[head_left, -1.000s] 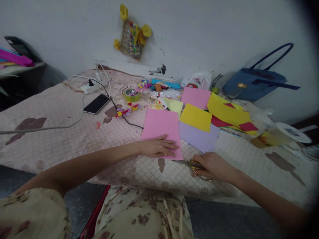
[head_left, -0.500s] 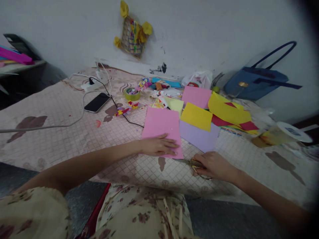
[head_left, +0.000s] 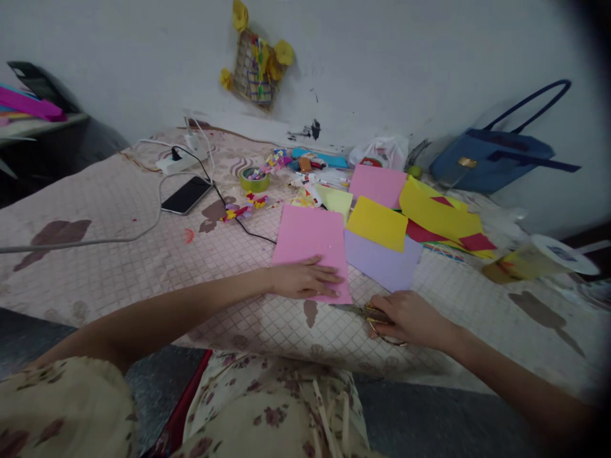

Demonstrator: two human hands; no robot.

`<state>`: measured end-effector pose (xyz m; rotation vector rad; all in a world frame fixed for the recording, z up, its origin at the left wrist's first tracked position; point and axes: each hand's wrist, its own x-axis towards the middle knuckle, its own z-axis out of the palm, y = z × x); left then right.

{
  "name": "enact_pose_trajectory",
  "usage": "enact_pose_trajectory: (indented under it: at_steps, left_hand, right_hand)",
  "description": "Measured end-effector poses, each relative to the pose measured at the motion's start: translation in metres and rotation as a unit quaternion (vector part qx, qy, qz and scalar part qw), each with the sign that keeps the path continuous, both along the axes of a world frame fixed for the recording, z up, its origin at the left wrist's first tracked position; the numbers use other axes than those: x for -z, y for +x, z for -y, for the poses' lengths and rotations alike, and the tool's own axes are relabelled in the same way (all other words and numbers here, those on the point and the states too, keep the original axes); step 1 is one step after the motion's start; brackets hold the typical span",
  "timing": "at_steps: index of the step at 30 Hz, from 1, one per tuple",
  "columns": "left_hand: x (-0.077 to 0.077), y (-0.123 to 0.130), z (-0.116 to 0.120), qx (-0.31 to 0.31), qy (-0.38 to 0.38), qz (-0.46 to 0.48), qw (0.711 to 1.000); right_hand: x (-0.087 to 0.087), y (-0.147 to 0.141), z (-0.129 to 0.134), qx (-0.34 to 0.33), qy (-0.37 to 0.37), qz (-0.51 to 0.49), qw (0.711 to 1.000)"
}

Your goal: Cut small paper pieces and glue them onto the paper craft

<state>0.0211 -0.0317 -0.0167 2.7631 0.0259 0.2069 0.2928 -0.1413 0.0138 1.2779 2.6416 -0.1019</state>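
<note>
A pink sheet of paper (head_left: 310,235) lies on the patterned tablecloth (head_left: 229,254) in front of me. My left hand (head_left: 305,278) rests flat on its lower part, fingers spread. To the right, my right hand (head_left: 403,318) is closed round the handles of gold-coloured scissors (head_left: 375,315), whose blades point left, close to the sheet's lower right corner. A lilac sheet (head_left: 386,264) and a yellow sheet (head_left: 377,224) overlap just right of the pink one. Behind them is a second pink sheet (head_left: 377,184).
A phone (head_left: 186,195), cables and a power strip (head_left: 181,162) lie left. Green tape (head_left: 254,180), paper scraps and a glue bottle (head_left: 312,194) sit behind the sheet. Rightward are yellow papers (head_left: 439,213), a plastic tub (head_left: 534,257) and a blue bag (head_left: 491,159).
</note>
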Motion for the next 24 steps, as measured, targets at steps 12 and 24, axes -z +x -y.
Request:
enact_pose_trajectory:
  at_steps: [12, 24]
  left_hand:
    - [-0.001, 0.0008, 0.0011, -0.007, -0.001, -0.025, 1.0]
    - [-0.0008, 0.0003, 0.0011, -0.008, -0.009, -0.022, 1.0]
  right_hand:
    - [0.0016, -0.004, -0.0022, 0.005, -0.009, 0.01, 1.0]
    - [0.0073, -0.0087, -0.005, -0.007, 0.014, 0.023, 1.0]
